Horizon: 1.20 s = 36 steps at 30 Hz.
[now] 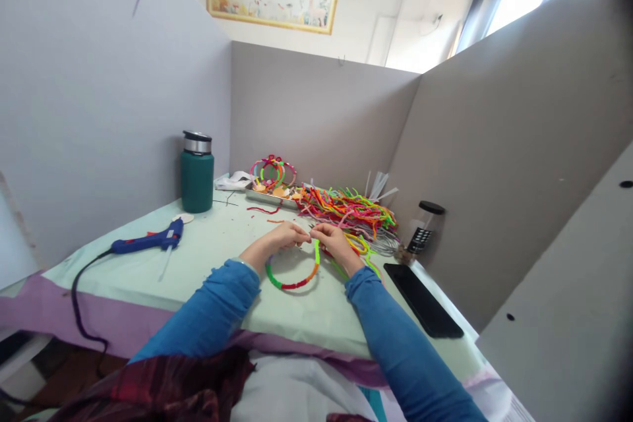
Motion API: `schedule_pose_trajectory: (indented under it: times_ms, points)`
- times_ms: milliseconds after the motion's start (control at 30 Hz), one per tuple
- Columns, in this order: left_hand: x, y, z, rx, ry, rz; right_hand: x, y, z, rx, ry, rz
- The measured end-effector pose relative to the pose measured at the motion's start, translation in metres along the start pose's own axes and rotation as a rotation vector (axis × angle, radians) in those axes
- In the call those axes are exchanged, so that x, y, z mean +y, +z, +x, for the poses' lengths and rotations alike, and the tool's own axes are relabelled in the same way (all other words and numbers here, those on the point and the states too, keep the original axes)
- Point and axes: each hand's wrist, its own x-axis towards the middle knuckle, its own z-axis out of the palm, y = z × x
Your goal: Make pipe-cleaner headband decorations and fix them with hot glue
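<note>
Above the table point(222, 303), 2 hands point(289, 235) point(332, 239), 1 colorful ring point(295, 286) (green, orange, red).

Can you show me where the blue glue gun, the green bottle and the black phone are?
Blue glue gun point(148, 243): head view, on its body.
Green bottle point(197, 182): head view, on its side.
Black phone point(423, 301): head view, mid-face.
</note>
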Motion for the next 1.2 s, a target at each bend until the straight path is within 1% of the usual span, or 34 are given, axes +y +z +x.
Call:
schedule_pose_trajectory:
  times_ms: [100,167,233,333,467,600,767,833,900,1067,1200]
  points:
    - [0.0,0.0,0.0,-0.005,0.016,0.018,0.0,0.0,0.0,-0.012,0.013,-0.009]
    - [0.001,0.0,-0.001,0.001,0.04,0.032,-0.001,0.0,0.0,-0.023,0.063,0.056]
    - [0.004,0.001,-0.003,-0.007,0.071,0.061,-0.003,-0.001,0.0,-0.054,0.156,0.175]
    - [0.008,0.002,-0.007,-0.042,0.102,0.097,-0.006,-0.003,0.0,-0.136,0.317,0.356]
    - [0.012,0.004,-0.01,-0.06,0.1,0.11,-0.007,-0.005,0.001,-0.182,0.471,0.485]
    - [0.006,0.005,-0.005,-0.041,0.151,0.132,-0.008,-0.006,0.001,-0.199,0.57,0.543]
    - [-0.003,0.007,0.006,0.003,0.283,0.068,-0.015,-0.007,-0.001,-0.245,0.669,0.604]
    - [-0.004,0.008,0.008,0.011,0.329,0.061,-0.017,-0.007,-0.001,-0.252,0.663,0.63]
    - [-0.004,0.007,0.009,0.03,0.34,0.053,-0.016,-0.006,0.0,-0.219,0.619,0.623]
    - [-0.006,0.003,0.012,0.185,0.264,0.013,-0.007,0.002,0.003,-0.075,0.422,0.531]
    - [-0.007,0.002,0.013,0.26,0.248,0.04,-0.006,0.007,0.002,-0.024,0.303,0.472]
